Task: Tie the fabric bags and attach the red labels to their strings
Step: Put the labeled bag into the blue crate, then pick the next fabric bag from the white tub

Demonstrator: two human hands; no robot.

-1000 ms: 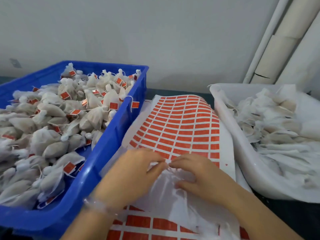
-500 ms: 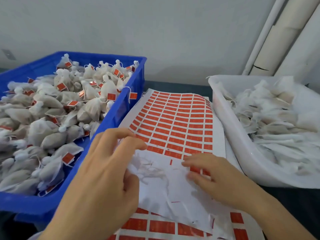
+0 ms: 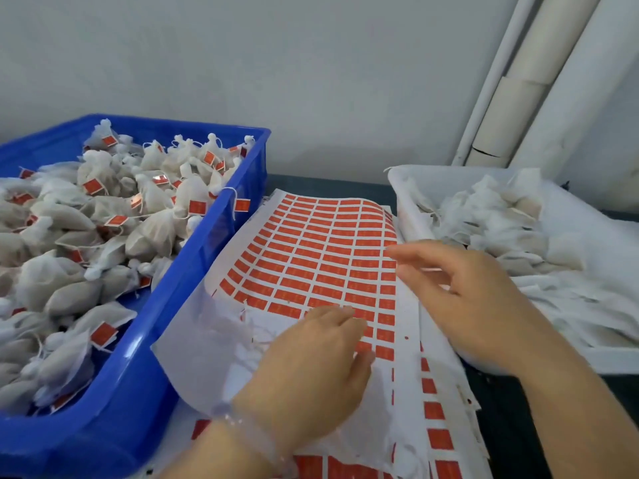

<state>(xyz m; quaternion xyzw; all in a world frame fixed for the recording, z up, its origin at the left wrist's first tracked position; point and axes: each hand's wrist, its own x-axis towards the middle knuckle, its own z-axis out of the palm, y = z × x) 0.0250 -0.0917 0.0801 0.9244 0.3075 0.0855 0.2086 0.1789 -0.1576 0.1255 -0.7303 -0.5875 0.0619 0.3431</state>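
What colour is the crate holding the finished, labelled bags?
The crate is blue; head view shows it.

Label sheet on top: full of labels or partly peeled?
Partly peeled. The label sheet carries rows of red labels on its far part; its near part, around the left hand, is bare white backing.

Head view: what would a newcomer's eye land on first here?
The sheet of red labels stands out most, curling up in the middle, with the left hand resting on its near part. At left, a blue crate is heaped with tied bags carrying red tags; at right, a white tray holds untagged bags.
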